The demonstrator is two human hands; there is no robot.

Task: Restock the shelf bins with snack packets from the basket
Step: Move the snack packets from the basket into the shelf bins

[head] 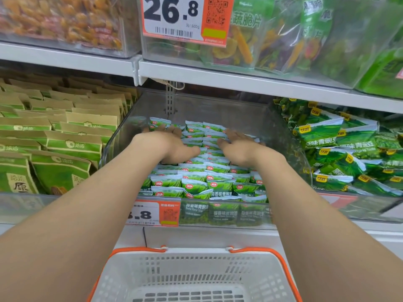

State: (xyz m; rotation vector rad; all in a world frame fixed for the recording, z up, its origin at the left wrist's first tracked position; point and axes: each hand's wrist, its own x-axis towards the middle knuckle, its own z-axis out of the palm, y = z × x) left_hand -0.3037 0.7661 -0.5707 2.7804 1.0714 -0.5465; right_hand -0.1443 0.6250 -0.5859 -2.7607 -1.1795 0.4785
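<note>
Left grip (172, 144), right grip (238, 147), both flat with fingers straight, resting on snack packets (194, 184) in clear bin (218, 107)

Left hand (172, 146) and right hand (238, 149) flat on snack packets (196, 184) (clear bin (218, 106))

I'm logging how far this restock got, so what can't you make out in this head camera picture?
Head view only:
- Basket: its near part is cut off by the bottom edge, so leftover packets cannot be ruled out.
- Lower price tag: the left forearm covers its left end.
- Green packets under the left hand and right hand: hidden by the hands.
- Top-left bin: contents blurred.
</note>
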